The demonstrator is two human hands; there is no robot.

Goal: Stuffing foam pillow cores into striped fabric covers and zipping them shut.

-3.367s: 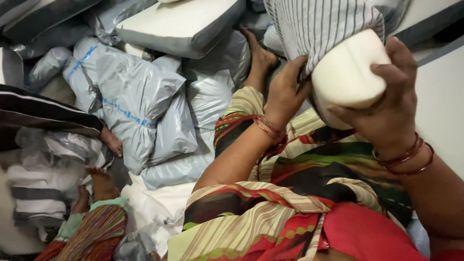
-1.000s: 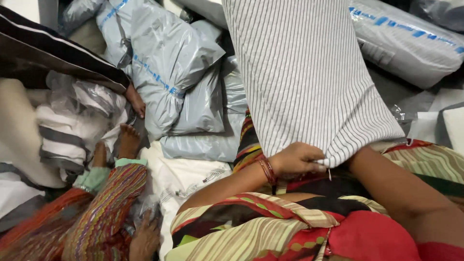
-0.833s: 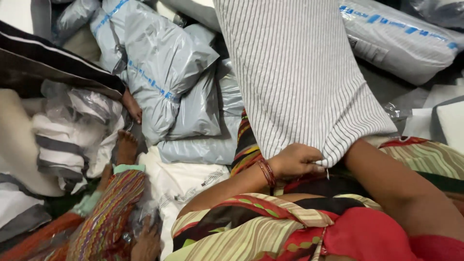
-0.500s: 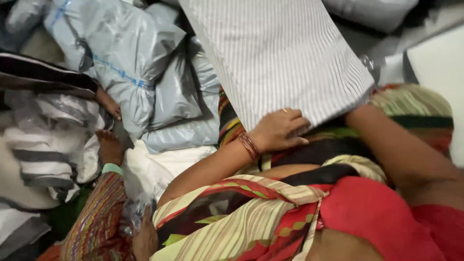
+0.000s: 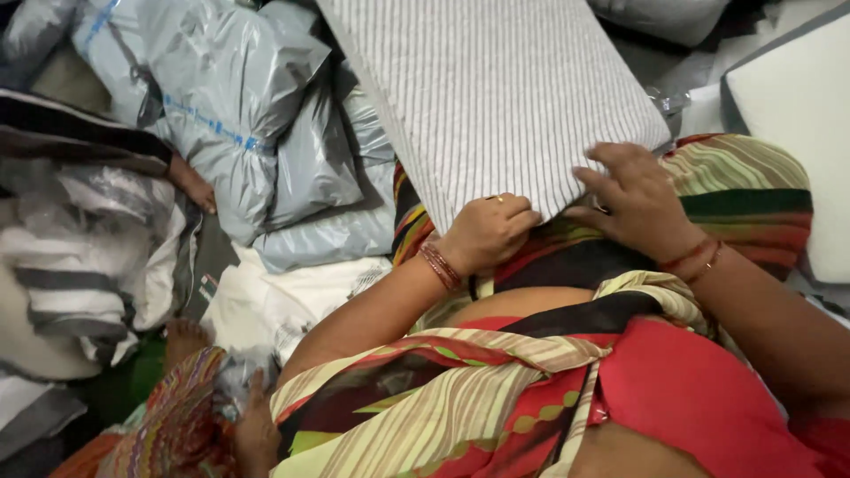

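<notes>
**Two hands on the near edge of one striped pillow**

One grey-and-white striped pillow (image 5: 496, 97) fills the upper middle of the frame, tilted, its lower edge resting against the person's lap. The left hand (image 5: 487, 232), at centre, is curled closed over that lower edge, pinching the striped cover between thumb and fingers; two or three thin bangles sit on its wrist and one ring shows on a finger. The right hand (image 5: 639, 204), just right of centre, lies on the pillow's lower right corner with its fingers spread and pressing on the fabric; whether it grips the cloth underneath cannot be told. Two bangles circle that wrist.

In the upper left lie at least three grey plastic mailer bags (image 5: 230, 115), piled and overlapping, touching the pillow's left side. One white foam cushion (image 5: 797, 124) shows at the right edge. At the left edge lies a black-and-white striped bundle in clear plastic (image 5: 80, 257). Another person's foot (image 5: 181, 336) and hand (image 5: 257, 429) appear in the lower left.
</notes>
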